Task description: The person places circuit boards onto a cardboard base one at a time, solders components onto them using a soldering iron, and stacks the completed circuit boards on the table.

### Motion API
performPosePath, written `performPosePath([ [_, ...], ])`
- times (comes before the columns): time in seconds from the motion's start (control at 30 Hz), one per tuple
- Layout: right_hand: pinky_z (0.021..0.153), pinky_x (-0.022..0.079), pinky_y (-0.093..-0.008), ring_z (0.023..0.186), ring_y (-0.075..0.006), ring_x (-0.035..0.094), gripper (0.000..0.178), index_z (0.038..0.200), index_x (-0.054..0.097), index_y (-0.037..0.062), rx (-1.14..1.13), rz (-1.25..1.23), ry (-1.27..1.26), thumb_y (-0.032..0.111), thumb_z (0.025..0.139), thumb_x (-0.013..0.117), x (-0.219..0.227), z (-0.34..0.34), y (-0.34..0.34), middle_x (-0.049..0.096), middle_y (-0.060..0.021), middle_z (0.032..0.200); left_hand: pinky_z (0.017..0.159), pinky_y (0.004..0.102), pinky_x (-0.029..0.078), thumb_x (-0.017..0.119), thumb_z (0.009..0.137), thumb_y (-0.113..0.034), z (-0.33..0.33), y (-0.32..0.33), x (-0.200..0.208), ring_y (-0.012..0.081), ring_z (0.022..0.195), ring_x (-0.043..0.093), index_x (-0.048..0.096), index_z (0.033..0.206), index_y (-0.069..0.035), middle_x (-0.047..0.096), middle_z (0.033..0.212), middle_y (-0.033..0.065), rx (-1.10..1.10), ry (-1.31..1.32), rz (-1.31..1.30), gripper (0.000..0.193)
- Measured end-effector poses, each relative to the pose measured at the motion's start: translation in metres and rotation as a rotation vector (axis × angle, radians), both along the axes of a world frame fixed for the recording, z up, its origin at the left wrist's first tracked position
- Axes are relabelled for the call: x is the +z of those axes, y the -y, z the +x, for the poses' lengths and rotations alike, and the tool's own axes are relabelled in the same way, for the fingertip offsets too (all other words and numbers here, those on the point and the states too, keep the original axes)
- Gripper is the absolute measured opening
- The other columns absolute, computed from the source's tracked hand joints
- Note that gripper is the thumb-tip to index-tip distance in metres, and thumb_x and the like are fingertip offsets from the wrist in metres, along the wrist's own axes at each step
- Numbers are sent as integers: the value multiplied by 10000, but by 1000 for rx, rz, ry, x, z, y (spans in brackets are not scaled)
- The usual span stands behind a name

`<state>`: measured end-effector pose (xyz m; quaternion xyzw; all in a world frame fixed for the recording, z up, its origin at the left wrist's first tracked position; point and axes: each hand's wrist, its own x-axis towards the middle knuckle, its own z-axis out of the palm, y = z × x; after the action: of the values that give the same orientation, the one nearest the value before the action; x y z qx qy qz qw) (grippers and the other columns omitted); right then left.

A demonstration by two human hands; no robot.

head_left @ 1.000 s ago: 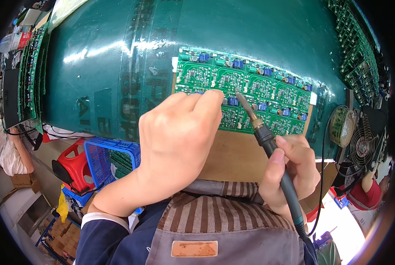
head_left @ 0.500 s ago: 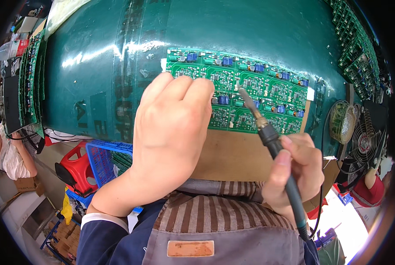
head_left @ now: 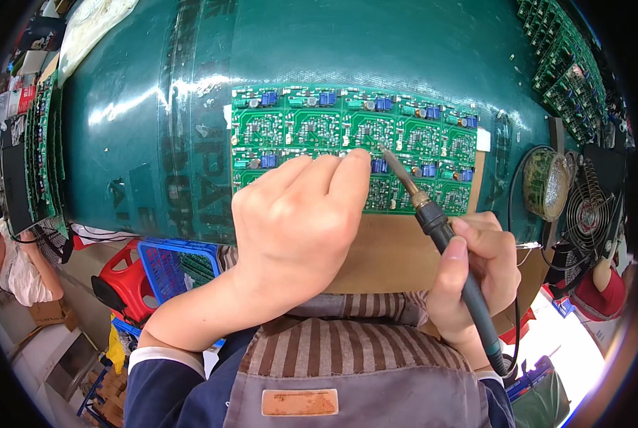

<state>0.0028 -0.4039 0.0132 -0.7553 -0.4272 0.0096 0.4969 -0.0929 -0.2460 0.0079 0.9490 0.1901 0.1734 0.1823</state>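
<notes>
A green circuit board panel (head_left: 315,130) of repeated small units, with blue and green parts, lies in front of me on a brown board (head_left: 397,250). My left hand (head_left: 297,217) rests over the panel's near middle, fingers curled closed. What its fingertips pinch, if anything, is hidden beneath the hand. My right hand (head_left: 494,264) grips a soldering iron (head_left: 469,292) like a pen. The iron's metal tip points up and left, at the panel's middle, close beside my left fingers; contact with the panel cannot be made out.
A green mat (head_left: 140,135) covers the bench. Circuit boards stand at the left (head_left: 44,150) and far right (head_left: 572,78). A clear round container (head_left: 546,182) and a wire coil stand (head_left: 589,217) are to the right. Below left are a blue crate (head_left: 155,267) and a red stool (head_left: 126,274).
The panel now appears farther left in view. Relative to it, my left hand has shifted right and nearer me, uncovering its left units. The iron's tip has shifted right along the panel.
</notes>
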Motion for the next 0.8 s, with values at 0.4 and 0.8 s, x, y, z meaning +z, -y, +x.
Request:
performPosePath([
  [0.4,528,504,-332,545,-242,608,134,833,582,-52,66,-15,65,-47,704,619,9,5,-3,615,-120,675,513,334,442,708,711,-4,8,-2,12,217,575,546,670,841,-69,578,668,46,-21,-113,8,150],
  [0.8,515,457,-324,532,-210,541,129,868,561,-59,-79,-8,43,-7,756,601,3,17,33,575,-105,677,446,305,396,710,722,23,25,25,-3,172,494,512,631,863,-51,583,628,27,-83,96,3,178],
])
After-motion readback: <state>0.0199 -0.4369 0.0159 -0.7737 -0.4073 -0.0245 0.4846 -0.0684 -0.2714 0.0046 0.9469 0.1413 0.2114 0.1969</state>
